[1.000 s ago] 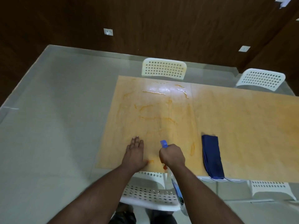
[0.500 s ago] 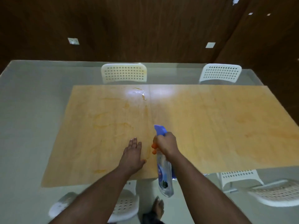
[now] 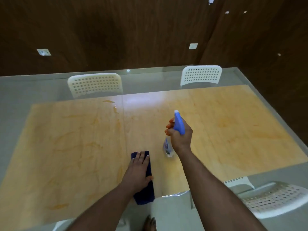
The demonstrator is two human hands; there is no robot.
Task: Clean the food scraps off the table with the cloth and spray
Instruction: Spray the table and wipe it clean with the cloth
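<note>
spray bottle nozzle away, tilted

The setting is an indoor dining or canteen-type room. A long table with a light orange wood-grain top occupies the centre. White perforated plastic chairs stand along its sides: two at the far side and one at the near right. The floor is pale, glossy tile. The walls are dark wood-grain panelling fitted with white wall plates.
</note>
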